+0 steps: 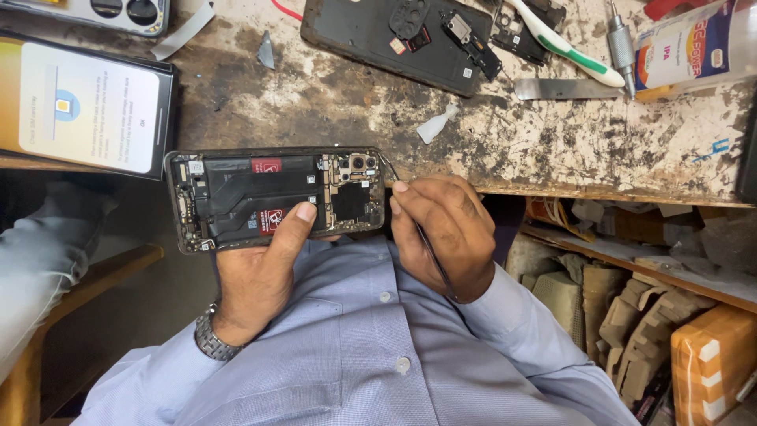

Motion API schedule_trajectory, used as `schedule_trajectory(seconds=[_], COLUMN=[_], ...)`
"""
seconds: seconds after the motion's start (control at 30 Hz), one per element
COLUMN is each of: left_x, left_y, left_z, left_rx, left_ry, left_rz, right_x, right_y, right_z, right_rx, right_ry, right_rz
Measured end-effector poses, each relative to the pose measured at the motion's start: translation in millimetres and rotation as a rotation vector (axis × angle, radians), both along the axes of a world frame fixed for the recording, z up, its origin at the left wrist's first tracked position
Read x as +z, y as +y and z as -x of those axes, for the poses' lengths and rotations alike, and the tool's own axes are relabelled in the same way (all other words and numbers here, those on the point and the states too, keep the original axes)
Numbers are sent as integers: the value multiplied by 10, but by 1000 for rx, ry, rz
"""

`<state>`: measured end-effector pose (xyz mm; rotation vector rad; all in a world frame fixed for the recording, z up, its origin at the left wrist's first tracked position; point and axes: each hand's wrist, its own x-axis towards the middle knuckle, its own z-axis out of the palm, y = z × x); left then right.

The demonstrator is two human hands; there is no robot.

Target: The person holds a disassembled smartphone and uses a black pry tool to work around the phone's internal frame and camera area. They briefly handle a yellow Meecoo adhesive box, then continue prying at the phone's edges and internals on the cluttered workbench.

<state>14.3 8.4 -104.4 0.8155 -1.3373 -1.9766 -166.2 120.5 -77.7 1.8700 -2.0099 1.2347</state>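
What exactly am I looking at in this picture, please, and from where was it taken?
This is one view from a camera worn on a person's head, looking down at their own two bare hands and blue shirt. The left hand, with a metal watch at the wrist, holds an opened phone with its back removed, so the dark inner parts and camera modules show; the thumb lies across it. The right hand holds thin tweezers, whose tip reaches the phone's upper corner beside the cameras. Beyond them is a stained, worn workbench. On it lie another opened phone, a white and green toothbrush, a flat metal strip and a lit phone screen.
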Motion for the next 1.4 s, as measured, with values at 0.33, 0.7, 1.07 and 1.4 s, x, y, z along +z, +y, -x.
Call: schedule_trajectory(seconds=[0.33,0.7,1.07,1.4], left_x=[-96,-71,-53,-42], left_y=[89,49,43,14], left_z=[-3,-1,-20,-28], left_rx=[89,84,86,64], left_ry=[-4,-31,-48,-87], left_rz=[36,80,109,145], right_x=[-53,96,61,16], right_y=[130,111,77,49], right_z=[39,6,37,1], right_rx=[35,59,50,10], right_ry=[-44,50,-76,-37], right_rz=[5,-89,-37,-40])
